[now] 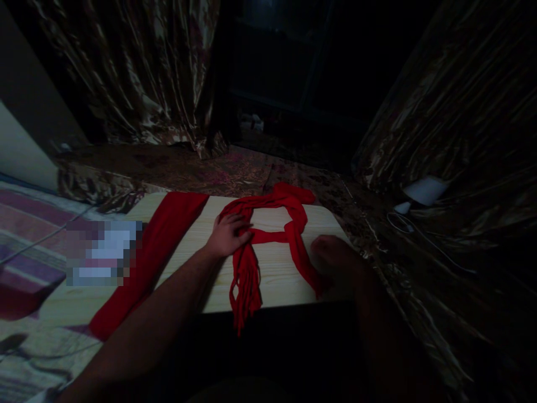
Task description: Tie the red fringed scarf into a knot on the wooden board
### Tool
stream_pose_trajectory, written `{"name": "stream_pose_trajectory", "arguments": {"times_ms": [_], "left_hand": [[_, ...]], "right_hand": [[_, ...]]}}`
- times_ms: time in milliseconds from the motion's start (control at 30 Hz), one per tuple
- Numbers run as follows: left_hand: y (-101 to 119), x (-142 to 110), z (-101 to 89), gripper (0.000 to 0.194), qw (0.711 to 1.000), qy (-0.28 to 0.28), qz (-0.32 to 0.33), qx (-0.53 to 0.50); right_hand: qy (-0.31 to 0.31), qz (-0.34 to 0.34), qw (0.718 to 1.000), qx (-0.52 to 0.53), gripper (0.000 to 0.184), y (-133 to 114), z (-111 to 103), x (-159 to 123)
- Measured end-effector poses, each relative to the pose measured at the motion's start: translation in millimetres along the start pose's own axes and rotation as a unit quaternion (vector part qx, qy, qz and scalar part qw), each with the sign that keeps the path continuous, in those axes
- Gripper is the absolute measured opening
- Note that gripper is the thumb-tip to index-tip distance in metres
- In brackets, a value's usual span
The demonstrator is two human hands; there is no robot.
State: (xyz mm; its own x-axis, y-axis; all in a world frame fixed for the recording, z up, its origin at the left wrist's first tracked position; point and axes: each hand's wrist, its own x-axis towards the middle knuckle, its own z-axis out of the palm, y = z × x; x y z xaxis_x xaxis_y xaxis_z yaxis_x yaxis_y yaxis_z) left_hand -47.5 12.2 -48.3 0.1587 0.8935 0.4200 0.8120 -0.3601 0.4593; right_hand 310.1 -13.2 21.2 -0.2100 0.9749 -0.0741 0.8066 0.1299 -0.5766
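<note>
A red scarf (pixel 298 252) lies in a loose loop on a pale wooden board (pixel 277 285), one strip crossing the middle. Its fringed end hangs over the near edge. My left hand (pixel 229 235) rests palm down on the scarf's left side, fingers spread over the cloth. Just right of the scarf's right-hand strand is my right hand (pixel 333 251), in deep shadow. Its fingers look curled in, and whatever they may hold is hidden. Another red cloth strip (pixel 157 240) lies flat and slanting across the board's left part.
A blurred-out rectangular item (pixel 104 252) sits at the board's left. Beyond are a striped cover (pixel 36 224) and patterned curtains (pixel 168 73). On the right, a white object (pixel 425 190) and a thin white cable (pixel 448 258) lie on dark patterned fabric. The room is dim.
</note>
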Motion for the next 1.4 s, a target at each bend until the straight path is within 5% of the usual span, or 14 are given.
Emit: {"name": "stream_pose_trajectory", "arguments": {"times_ms": [100,300,467,633,767,967,1400], "left_hand": [[-2,2,-1.9,0.038,0.995,0.088,-0.038,-0.013],[-22,5,-1.3,0.056,0.965,0.141,-0.183,-0.121],[-34,8,-4.3,0.048,0.898,0.211,-0.297,-0.247],[-39,9,2.1,0.045,0.879,0.237,-0.286,-0.297],[-38,5,1.6,0.039,0.893,0.234,-0.274,-0.269],[-25,3,-9.1,0.033,0.919,0.207,-0.287,-0.175],[-19,8,-6.9,0.034,0.954,0.133,-0.261,-0.066]], "right_hand": [[0.150,0.000,0.988,0.037,0.021,-5,3,48],[0.233,0.038,0.928,0.289,0.032,-3,26,125],[0.197,0.048,0.858,0.472,0.027,34,40,129],[0.224,0.023,0.795,0.564,0.026,54,47,127],[0.239,0.017,0.804,0.544,0.025,56,53,133],[0.353,0.044,0.895,0.268,0.019,66,56,136],[0.280,0.008,0.945,0.165,0.029,66,59,137]]}}
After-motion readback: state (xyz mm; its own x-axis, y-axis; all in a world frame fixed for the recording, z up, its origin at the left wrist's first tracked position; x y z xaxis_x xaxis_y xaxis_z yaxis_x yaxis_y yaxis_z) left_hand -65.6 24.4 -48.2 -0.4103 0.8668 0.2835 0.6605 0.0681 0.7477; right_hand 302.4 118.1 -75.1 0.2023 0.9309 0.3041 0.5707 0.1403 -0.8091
